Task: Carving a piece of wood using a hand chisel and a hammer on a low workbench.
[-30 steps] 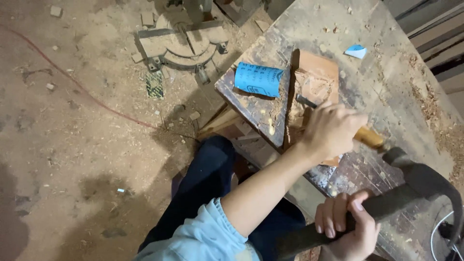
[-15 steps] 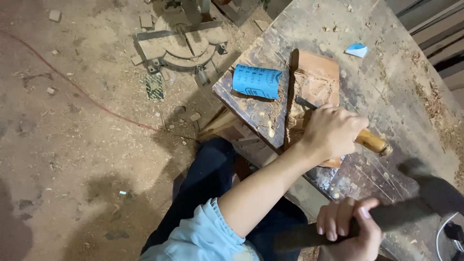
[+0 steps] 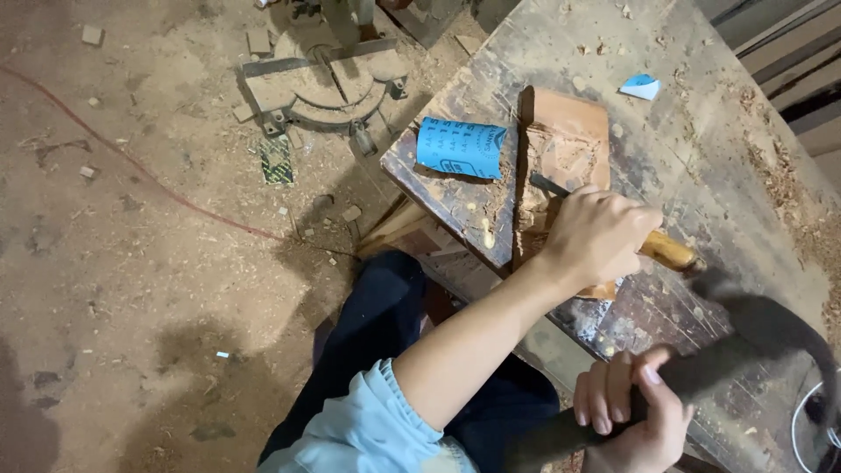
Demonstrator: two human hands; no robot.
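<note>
A reddish wooden block point(image 3: 568, 131), partly carved and covered in chips, lies on a worn workbench point(image 3: 701, 158). My left hand point(image 3: 598, 235) grips a chisel with a wooden handle point(image 3: 673, 253). Its metal blade point(image 3: 548, 185) rests on the carved face of the block. My right hand point(image 3: 632, 408) is closed around the dark handle of a hammer point(image 3: 701, 372). The hammer's blurred head point(image 3: 775, 317) hangs just right of the chisel handle's end. A roll of blue sandpaper point(image 3: 461, 147) lies on the bench, left of the block.
A mitre saw point(image 3: 320, 81) sits on the dusty floor beyond the bench corner, with a red cable point(image 3: 131, 162) running across the floor. A blue scrap point(image 3: 641, 86) lies on the bench. A metal ring point(image 3: 799, 429) shows at the lower right edge. Wood shavings litter everything.
The hammer swung away to the right half a second ago and has come back toward the chisel handle's end. My left hand and the chisel stay on the block.
</note>
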